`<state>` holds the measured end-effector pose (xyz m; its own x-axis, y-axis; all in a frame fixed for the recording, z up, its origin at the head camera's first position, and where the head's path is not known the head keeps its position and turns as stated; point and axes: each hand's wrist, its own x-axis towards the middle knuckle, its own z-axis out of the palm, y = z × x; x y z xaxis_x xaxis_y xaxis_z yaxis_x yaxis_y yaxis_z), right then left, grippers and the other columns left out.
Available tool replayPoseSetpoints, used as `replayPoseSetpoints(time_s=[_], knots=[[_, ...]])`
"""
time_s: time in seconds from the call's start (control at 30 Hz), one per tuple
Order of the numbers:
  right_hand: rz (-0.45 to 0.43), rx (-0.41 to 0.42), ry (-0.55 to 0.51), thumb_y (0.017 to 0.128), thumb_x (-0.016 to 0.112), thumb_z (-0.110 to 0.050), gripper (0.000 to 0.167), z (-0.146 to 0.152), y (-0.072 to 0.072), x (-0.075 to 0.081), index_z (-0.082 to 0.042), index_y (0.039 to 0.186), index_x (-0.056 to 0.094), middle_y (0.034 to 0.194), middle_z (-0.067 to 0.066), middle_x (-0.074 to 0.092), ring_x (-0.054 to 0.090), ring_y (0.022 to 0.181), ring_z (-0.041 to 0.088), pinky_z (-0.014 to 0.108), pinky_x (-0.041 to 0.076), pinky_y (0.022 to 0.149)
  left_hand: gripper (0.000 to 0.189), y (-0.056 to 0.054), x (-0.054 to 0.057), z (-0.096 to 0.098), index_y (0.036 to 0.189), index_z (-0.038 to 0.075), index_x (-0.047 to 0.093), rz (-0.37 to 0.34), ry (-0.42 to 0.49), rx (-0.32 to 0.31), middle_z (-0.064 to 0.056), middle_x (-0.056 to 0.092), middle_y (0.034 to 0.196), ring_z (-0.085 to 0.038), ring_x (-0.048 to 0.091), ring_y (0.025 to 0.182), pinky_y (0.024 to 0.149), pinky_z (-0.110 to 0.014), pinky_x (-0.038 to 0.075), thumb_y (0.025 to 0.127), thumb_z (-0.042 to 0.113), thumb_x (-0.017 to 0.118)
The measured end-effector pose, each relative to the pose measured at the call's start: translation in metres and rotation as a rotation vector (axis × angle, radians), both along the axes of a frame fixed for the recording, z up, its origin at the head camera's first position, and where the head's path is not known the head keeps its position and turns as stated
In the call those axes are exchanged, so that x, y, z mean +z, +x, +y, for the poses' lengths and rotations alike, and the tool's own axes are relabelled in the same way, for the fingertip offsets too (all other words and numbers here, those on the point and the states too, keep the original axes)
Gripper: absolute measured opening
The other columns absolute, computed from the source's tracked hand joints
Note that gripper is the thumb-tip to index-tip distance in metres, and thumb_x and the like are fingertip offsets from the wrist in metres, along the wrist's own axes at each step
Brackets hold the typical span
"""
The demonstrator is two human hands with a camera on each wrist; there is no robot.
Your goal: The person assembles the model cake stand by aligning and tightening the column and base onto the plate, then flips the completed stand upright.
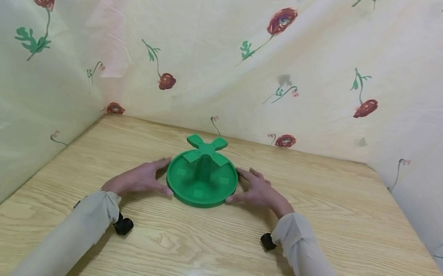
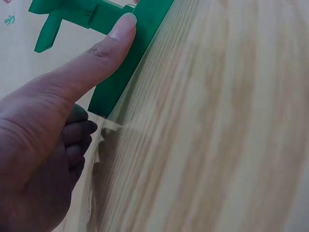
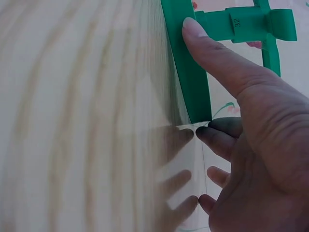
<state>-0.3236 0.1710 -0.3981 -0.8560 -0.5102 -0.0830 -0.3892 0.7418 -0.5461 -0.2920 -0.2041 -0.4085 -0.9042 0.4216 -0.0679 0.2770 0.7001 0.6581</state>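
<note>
A green round tray (image 1: 198, 202) stands on the wooden table, with a post at its centre topped by a four-armed cross (image 1: 206, 149). My left hand (image 1: 143, 177) holds the tray's left side, thumb at the front of the rim and fingers farther back. On the opposite side my right hand (image 1: 259, 193) holds it the same way. In the left wrist view the thumb (image 2: 101, 55) presses on the tray's outer wall (image 2: 113, 92). The right wrist view shows that thumb (image 3: 217, 53) against the wall (image 3: 193, 82) too, with numbers on the post.
The light wooden table (image 1: 166, 256) runs out to both sides and toward me. Behind it and at its sides hangs a pale cloth (image 1: 212, 34) with red flowers. Black wrist devices (image 1: 123, 226) sit beneath the sleeves (image 1: 73, 235).
</note>
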Motion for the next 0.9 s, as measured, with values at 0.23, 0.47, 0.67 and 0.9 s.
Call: replayPoseSetpoints(time_s=[0.23, 0.47, 0.67, 0.9], knots=[[-0.006, 0.004, 0.018, 0.081, 0.086, -0.053, 0.113, -0.0015, -0.0031, -0.0016, -0.007, 0.165, 0.026, 0.166, 0.021, 0.027, 0.003, 0.155, 0.046, 0.078, 0.006, 0.113, 0.120, -0.0030, 0.0009, 0.0021, 0.165, 0.000, 0.016, -0.017, 0.000, -0.013, -0.022, 0.015, 0.169, -0.041, 0.014, 0.155, 0.121, -0.058, 0.021, 0.083, 0.052, 0.086], [-0.022, 0.008, 0.036, 0.080, 0.086, -0.055, 0.117, -0.0018, -0.0034, -0.0015, -0.009, 0.166, 0.022, 0.168, 0.022, 0.022, 0.000, 0.155, 0.044, 0.077, 0.007, 0.114, 0.118, -0.0054, -0.0005, 0.0033, 0.166, 0.003, 0.017, -0.016, 0.009, -0.018, -0.021, 0.017, 0.169, -0.041, 0.016, 0.155, 0.121, -0.059, 0.022, 0.083, 0.051, 0.086], [0.002, 0.008, 0.028, 0.081, 0.087, -0.051, 0.113, -0.0031, -0.0007, -0.0015, -0.007, 0.165, 0.025, 0.167, 0.022, 0.024, 0.002, 0.156, 0.044, 0.077, 0.007, 0.114, 0.116, -0.0052, -0.0038, 0.0040, 0.166, 0.008, 0.019, -0.011, 0.028, -0.019, -0.019, 0.019, 0.169, -0.040, 0.017, 0.155, 0.120, -0.061, 0.022, 0.083, 0.052, 0.085], [0.024, 0.013, 0.009, 0.083, 0.086, -0.049, 0.110, -0.0034, 0.0031, -0.0013, -0.006, 0.164, 0.026, 0.166, 0.019, 0.028, 0.003, 0.156, 0.043, 0.076, 0.007, 0.115, 0.113, -0.0033, -0.0044, 0.0047, 0.167, 0.009, 0.018, -0.009, 0.050, -0.030, -0.019, 0.020, 0.169, -0.040, 0.017, 0.154, 0.120, -0.062, 0.021, 0.085, 0.049, 0.085]])
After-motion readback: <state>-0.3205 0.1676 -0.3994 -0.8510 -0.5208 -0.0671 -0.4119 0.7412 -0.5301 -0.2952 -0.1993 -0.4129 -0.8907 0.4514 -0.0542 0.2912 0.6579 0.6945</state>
